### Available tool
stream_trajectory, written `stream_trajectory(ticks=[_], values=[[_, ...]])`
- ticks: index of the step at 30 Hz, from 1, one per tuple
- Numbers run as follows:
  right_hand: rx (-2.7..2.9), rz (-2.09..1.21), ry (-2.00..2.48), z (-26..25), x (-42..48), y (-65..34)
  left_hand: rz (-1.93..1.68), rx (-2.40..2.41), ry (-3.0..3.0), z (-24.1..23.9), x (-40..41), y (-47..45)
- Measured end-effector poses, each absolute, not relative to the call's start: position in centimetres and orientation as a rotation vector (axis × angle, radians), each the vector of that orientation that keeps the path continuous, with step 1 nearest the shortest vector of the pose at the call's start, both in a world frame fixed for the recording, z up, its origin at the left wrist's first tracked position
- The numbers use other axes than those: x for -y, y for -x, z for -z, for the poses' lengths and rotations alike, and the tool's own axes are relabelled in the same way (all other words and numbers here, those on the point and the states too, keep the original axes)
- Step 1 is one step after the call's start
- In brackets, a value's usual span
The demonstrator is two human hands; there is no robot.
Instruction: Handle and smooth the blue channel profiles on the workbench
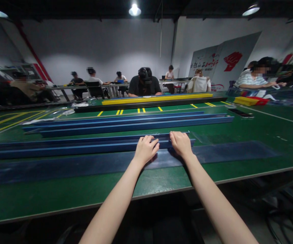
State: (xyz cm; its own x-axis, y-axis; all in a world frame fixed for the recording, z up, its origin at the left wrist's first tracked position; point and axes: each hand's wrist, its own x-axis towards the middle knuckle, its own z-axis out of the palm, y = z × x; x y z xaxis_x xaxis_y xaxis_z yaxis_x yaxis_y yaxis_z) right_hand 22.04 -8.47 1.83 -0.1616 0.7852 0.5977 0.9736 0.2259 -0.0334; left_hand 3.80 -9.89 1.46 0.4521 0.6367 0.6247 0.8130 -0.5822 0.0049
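A long blue plastic channel strip [85, 147] lies lengthwise on the green table, its right end just past my hands. My left hand [146, 149] is closed over it from the near side, fingertips on the groove between its walls and thumb toward the right. Close to the right end, my right hand [180, 142] grips the same strip with curled fingers, knuckles up; the thumb is mostly hidden. Under and in front of both hands stretches a flat, glossy, dark-blue translucent sheet [232, 151].
Farther back lie more blue strips [136, 125], a black strip [126, 105] and a yellow strip [161, 98]. A phone [241, 113] and a yellow tray [245, 101] are at the right. Across the table [275, 135] sits a person [144, 84]; other people sit behind.
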Motion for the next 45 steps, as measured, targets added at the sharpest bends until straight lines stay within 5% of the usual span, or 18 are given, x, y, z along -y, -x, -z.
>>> stream_trajectory(ticks=[11,29,45], values=[[1.781,0.599,1.838,-1.9,8.4,-22.7,0.960,1.520,2.008,-1.4,9.5,-3.1],[2.107,0.510,1.433,-1.1,8.1,-21.6,0.813,1.164,2.420,-0.9,9.8,-3.7],[1.779,0.590,1.758,-1.7,8.3,-22.8,0.939,1.480,1.972,-1.0,9.3,-3.2]])
